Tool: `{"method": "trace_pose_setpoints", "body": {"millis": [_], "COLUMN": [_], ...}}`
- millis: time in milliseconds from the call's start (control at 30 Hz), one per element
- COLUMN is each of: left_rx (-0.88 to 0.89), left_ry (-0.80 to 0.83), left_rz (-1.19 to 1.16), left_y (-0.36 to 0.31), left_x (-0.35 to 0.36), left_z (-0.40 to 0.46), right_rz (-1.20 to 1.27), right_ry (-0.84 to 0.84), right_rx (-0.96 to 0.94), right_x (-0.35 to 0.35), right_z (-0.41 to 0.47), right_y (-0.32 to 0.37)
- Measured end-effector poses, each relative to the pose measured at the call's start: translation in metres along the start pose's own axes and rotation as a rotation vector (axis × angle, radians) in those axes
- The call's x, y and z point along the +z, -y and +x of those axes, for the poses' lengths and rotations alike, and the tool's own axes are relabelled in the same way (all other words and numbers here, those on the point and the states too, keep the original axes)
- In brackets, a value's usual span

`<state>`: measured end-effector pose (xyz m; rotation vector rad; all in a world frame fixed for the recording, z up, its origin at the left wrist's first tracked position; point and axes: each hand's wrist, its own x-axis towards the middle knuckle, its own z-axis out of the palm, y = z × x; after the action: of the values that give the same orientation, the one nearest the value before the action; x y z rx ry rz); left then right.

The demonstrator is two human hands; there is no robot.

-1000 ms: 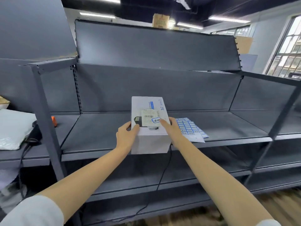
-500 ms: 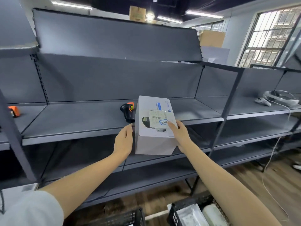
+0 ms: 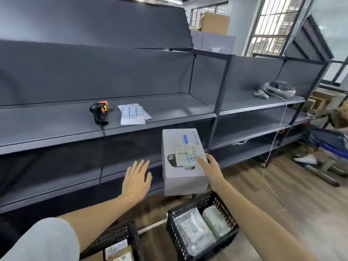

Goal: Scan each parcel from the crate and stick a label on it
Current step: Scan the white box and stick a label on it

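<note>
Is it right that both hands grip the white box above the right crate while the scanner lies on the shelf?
Not quite. In the head view only the right hand holds the white box; the left hand is open, apart from it. The scanner does lie on the shelf.

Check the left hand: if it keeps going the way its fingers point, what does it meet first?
Probably the front edge of the lower shelf; the open left hand points up and forward, left of the white box. Depth is unclear.
</note>
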<state>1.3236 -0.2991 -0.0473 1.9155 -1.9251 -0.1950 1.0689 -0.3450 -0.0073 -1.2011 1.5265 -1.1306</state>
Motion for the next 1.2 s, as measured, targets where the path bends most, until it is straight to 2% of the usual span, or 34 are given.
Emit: {"method": "trace_pose_setpoints", "body": {"millis": [367, 767, 1200], "left_rx": [0.040, 0.035, -0.160], "left_ry": [0.029, 0.034, -0.018], "left_rz": [0.139, 0.139, 0.219], "left_y": [-0.057, -0.116, -0.189], "left_x": [0.086, 0.145, 0.210], "left_z": [0.078, 0.158, 0.199], "right_rz": [0.020, 0.055, -0.045], "right_ry": [-0.017, 0.023, 0.201], "right_rx": [0.101, 0.176, 0.132], "right_x": [-0.058, -0.125, -0.175], "right_z": [0.072, 0.173, 0.287], "right_y": [-0.064, -0.091, -0.143]}}
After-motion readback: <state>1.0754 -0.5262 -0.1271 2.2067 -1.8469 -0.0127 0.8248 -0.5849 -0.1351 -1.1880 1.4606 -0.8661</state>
